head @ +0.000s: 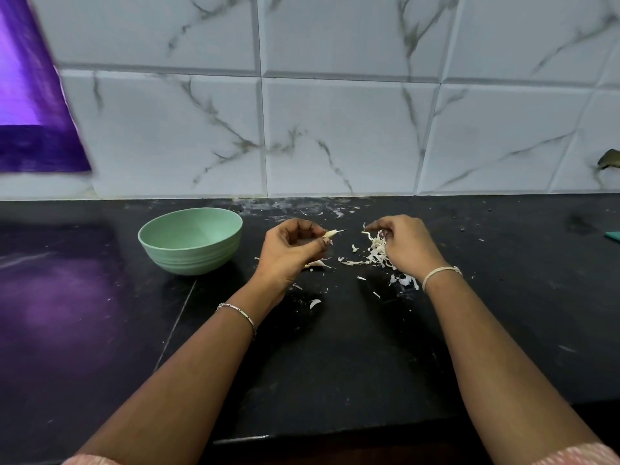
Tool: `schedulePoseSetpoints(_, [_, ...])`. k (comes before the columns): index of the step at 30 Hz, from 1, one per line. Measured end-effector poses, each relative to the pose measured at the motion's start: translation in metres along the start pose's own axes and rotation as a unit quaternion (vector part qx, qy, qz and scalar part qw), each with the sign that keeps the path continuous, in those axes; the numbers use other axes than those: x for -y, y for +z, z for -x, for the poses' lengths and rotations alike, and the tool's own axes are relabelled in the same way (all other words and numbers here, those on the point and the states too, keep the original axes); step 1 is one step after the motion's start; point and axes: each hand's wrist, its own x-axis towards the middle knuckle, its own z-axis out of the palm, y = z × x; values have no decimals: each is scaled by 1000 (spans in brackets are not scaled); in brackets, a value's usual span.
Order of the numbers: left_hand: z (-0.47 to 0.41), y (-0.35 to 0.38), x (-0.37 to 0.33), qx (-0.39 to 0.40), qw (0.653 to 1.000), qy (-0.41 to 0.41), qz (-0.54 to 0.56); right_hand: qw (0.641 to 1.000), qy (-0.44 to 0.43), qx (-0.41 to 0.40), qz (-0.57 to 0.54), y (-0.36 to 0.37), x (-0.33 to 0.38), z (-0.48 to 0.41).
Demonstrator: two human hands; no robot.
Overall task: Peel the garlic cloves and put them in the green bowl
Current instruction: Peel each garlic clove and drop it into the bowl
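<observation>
A pale green bowl (190, 241) stands on the black counter, left of both hands; I see nothing inside it. My left hand (289, 250) pinches a small garlic clove (332, 233) whose pointed tip sticks out to the right. My right hand (404, 243) hovers with curled fingers over a heap of white garlic peels (376, 250), its fingertips touching them. I cannot tell whether it holds any of them. Another clove or peel piece (317, 263) lies on the counter just below my left hand.
Loose peel scraps (404, 280) are scattered on the black counter (335, 347) between and below my hands. A marble-tiled wall (335, 129) rises right behind. A purple-lit opening (30, 112) sits at the left. A green object's corner (613, 235) shows at the right edge.
</observation>
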Motion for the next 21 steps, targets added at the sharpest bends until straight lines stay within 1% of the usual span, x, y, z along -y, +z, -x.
schedulePoseSetpoints(2, [0,0,0,-2,1000,6,-7,1000,6,-15,9,0,1,0])
schedulePoseSetpoints(6, [-2,-1,3,-8,1000,16,-26,996,49,-62,49,-5,-2,3])
schedulePoseSetpoints(8, [-3,-1,5,-12,999,21,-30,996,42,-46,64,-6,0,5])
schedulePoseSetpoints(10, [-4,-1,5,-15,999,22,-33,999,22,-20,30,-4,5,5])
schedulePoseSetpoints(12, [-4,-1,5,-14,999,22,-34,998,7,-27,-48,-1,15,3])
schedulePoseSetpoints(14, [-4,-2,5,-12,999,25,-37,991,-10,-27,-132,4,24,4])
schedulePoseSetpoints(16, [-5,-2,5,-11,999,27,-43,980,-32,-1,-196,11,31,5])
schedulePoseSetpoints(18, [-5,-1,5,-11,999,28,-43,975,-48,10,-218,16,35,7])
schedulePoseSetpoints(21, [-5,-1,6,-14,998,29,-48,981,-71,2,-180,19,37,10])
